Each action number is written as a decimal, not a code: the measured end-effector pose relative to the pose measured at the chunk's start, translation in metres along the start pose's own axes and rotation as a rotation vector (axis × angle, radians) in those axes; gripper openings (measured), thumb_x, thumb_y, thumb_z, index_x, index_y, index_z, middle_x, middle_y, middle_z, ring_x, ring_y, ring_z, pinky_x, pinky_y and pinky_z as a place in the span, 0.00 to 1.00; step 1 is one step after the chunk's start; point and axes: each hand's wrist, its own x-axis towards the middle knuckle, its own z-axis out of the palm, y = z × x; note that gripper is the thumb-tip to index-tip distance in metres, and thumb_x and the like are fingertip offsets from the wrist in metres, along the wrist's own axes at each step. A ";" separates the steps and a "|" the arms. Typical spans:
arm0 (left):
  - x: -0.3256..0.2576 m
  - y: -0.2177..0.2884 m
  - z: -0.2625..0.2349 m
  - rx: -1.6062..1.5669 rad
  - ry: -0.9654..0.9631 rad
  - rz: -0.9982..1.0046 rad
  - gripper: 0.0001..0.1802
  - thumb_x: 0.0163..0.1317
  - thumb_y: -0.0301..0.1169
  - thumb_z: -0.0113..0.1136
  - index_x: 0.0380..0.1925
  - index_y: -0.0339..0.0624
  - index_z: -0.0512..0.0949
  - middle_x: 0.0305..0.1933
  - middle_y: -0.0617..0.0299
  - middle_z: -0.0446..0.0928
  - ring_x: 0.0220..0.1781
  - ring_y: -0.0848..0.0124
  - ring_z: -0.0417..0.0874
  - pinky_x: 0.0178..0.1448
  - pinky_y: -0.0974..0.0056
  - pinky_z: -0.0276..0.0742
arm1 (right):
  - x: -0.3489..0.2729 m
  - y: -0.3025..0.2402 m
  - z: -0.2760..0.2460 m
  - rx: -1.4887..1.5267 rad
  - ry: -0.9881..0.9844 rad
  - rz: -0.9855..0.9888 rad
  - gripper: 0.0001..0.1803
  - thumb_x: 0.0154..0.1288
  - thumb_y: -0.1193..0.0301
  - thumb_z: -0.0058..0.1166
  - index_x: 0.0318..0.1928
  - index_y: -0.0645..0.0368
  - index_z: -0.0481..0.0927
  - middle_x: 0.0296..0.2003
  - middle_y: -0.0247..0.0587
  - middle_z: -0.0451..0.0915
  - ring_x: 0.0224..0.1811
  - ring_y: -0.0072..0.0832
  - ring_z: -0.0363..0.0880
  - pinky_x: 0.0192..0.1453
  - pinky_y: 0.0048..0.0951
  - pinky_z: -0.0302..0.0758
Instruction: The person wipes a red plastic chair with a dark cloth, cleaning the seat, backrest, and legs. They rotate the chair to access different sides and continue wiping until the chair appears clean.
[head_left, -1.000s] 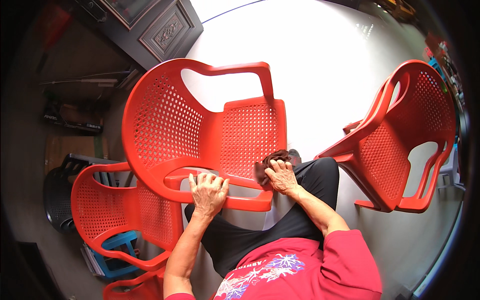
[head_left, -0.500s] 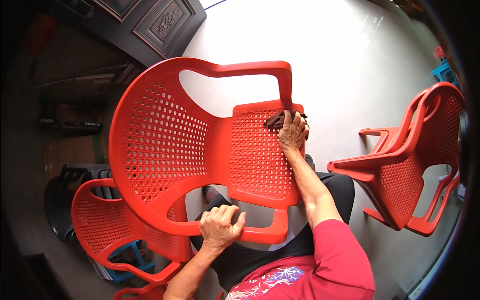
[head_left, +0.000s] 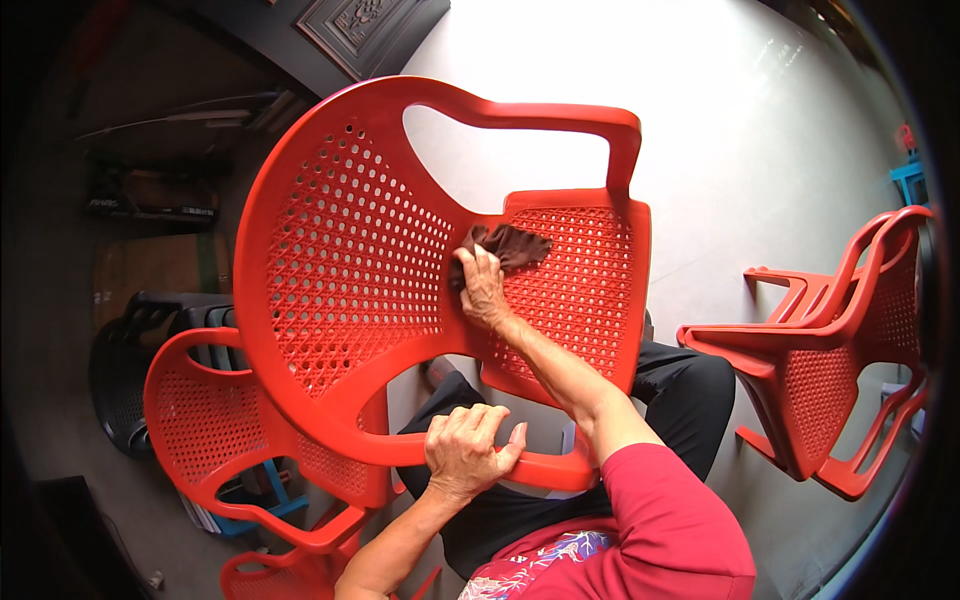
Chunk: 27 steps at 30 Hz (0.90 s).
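Observation:
A red plastic armchair [head_left: 572, 270] with a perforated seat and backrest stands before me, its backrest to the left. My left hand [head_left: 467, 450] is closed around the near armrest, fingers wrapped over the top. With my right hand [head_left: 484, 284] I press a dark brown cloth [head_left: 512, 246] against the chair where seat meets backrest. Part of the cloth spreads over the seat's holes; the rest is bunched under my fingers.
Another red armchair [head_left: 210, 420] is at the lower left, by a blue stool [head_left: 265, 500] and a dark chair [head_left: 120, 400]. Stacked red chairs [head_left: 815, 390] stand to the right. A dark carved door [head_left: 350, 35] is at the top, a cardboard box [head_left: 150, 270] at the left.
My right hand and the cloth have moved left, from the seat's front edge to the backrest joint. The chair sits slightly further right in view. My left hand still grips the armrest.

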 end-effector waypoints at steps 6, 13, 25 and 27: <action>-0.005 -0.003 0.000 0.006 0.039 -0.019 0.08 0.47 0.39 0.65 0.24 0.50 0.79 0.24 0.68 0.77 0.27 0.67 0.78 0.31 0.62 0.66 | -0.091 -0.014 -0.079 0.217 -0.624 -0.382 0.28 0.49 0.75 0.56 0.54 0.52 0.68 0.52 0.45 0.69 0.53 0.45 0.68 0.54 0.44 0.69; -0.005 -0.003 0.003 -0.014 0.034 -0.008 0.06 0.47 0.37 0.64 0.22 0.51 0.78 0.23 0.69 0.77 0.26 0.68 0.78 0.31 0.62 0.65 | -0.076 0.013 -0.120 -0.275 -0.492 -0.613 0.19 0.61 0.58 0.46 0.52 0.47 0.71 0.48 0.36 0.70 0.51 0.32 0.68 0.50 0.31 0.64; -0.006 -0.002 -0.001 -0.008 0.018 -0.014 0.06 0.45 0.36 0.65 0.23 0.50 0.80 0.24 0.69 0.78 0.26 0.69 0.78 0.31 0.63 0.67 | 0.050 0.080 -0.088 -0.635 -0.162 -0.395 0.21 0.58 0.66 0.46 0.54 0.41 0.70 0.61 0.33 0.63 0.66 0.35 0.57 0.61 0.46 0.57; -0.005 -0.003 0.001 -0.021 0.027 -0.013 0.06 0.46 0.36 0.65 0.23 0.50 0.80 0.23 0.69 0.78 0.26 0.69 0.78 0.31 0.63 0.67 | 0.037 0.094 -0.100 -0.676 -0.054 -0.381 0.20 0.58 0.66 0.47 0.54 0.42 0.71 0.60 0.34 0.64 0.66 0.34 0.58 0.60 0.44 0.58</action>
